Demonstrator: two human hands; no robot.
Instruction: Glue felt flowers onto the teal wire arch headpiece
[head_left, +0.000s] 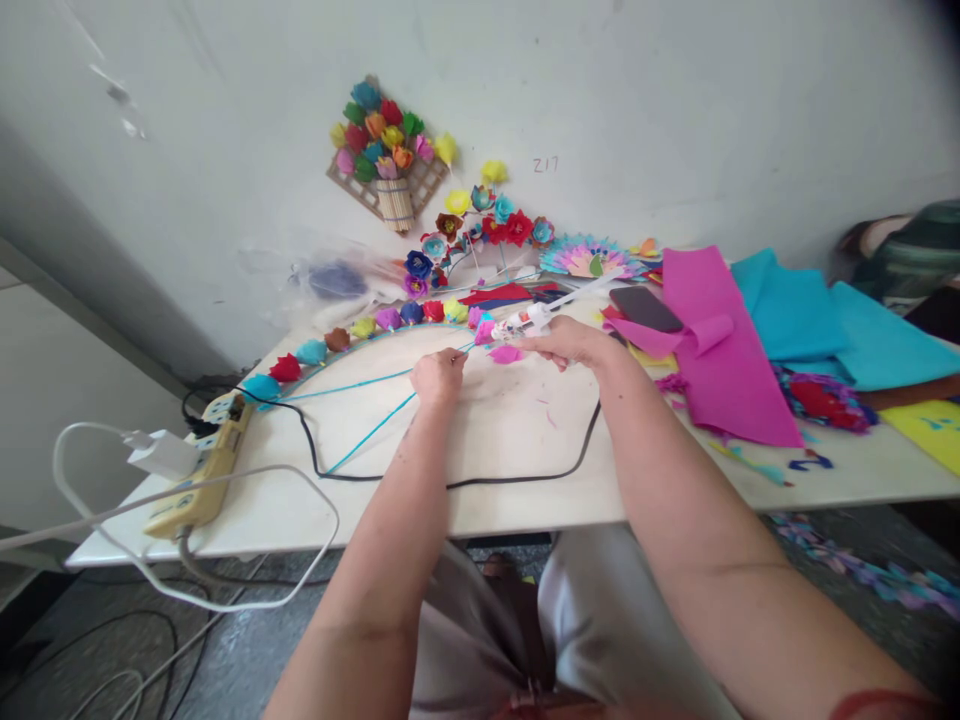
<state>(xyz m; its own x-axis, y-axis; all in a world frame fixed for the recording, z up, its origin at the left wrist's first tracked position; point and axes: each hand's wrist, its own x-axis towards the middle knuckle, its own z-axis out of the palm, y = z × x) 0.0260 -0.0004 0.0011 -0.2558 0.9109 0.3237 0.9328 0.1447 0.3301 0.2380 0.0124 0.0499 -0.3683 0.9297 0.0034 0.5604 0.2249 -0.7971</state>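
My left hand (pixel 438 375) is closed in a pinch on thin teal sticks (pixel 367 432) that run down-left across the white table (pixel 495 480). My right hand (pixel 570 343) is wrapped round a white glue gun (pixel 534 317), its nozzle pointing left at a pink paper flower (pixel 505 353) lying at the sticks' upper end. A black cord (pixel 450 482) from the gun loops over the table. An arc of coloured paper flowers (pixel 352 335) curves along the table behind my hands.
A yellow power strip (pixel 202 470) with a white charger sits at the table's left edge. Magenta felt (pixel 720 350), blue felt (pixel 810 315) and a dark phone (pixel 645 309) lie right. Paper flower bouquets (pixel 480 225) lean on the wall. Another person's clothing shows far right.
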